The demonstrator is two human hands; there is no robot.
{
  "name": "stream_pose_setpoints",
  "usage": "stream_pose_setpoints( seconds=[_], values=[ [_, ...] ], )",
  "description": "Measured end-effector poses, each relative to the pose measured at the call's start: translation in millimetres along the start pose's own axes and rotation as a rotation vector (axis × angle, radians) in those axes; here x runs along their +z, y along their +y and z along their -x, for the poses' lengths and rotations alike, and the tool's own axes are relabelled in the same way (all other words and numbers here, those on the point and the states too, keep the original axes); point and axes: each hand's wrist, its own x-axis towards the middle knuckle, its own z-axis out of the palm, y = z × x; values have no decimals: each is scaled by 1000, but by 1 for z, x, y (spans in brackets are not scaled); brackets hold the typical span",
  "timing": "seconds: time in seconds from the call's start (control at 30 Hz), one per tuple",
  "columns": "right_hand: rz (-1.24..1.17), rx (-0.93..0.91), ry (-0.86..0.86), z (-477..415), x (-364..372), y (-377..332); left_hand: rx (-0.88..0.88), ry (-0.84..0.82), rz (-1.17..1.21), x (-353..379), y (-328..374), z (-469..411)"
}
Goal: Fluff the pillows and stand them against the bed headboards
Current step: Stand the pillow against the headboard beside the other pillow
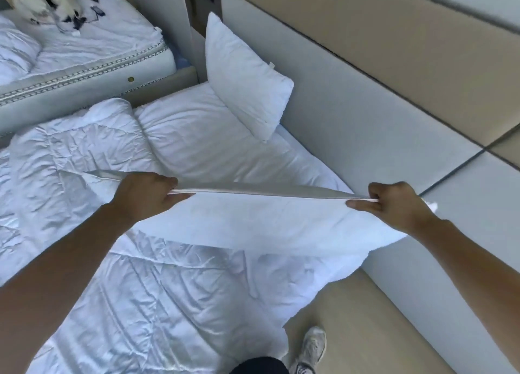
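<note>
I hold a white pillow (253, 224) stretched flat in the air over the near bed, gripping its upper edge. My left hand (146, 193) pinches that edge near its left end and my right hand (394, 202) pinches it near the right end. A second white pillow (244, 75) stands tilted against the grey padded headboard (351, 114) at the far side of the bed. A third white pillow (197, 137) lies flat on the mattress in front of it.
A crumpled white duvet (98, 204) covers the near bed. Another bed (92, 52) at the upper left carries black-and-white stuffed toys (47, 7) and a pillow (15, 52). Beige floor (365, 317) and my shoe (312, 348) lie at the lower right.
</note>
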Motion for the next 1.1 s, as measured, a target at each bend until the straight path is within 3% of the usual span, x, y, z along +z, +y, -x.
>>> stream_pose_setpoints(
  seconds=[0.37, 0.53, 0.83, 1.1],
  values=[
    [-11, 285, 103, 4, -57, 152, 81, 34, 7, 14, 77, -229],
    [-42, 352, 124, 7, -63, 193, 103, -44, 23, 33, 106, -297],
    [-39, 554, 206, 18, -31, 209, 302, -4, 105, 108, 131, -419],
    [46, 786, 280, -5, 25, 217, 582, 165, 192, 199, 163, -559]
  ],
)
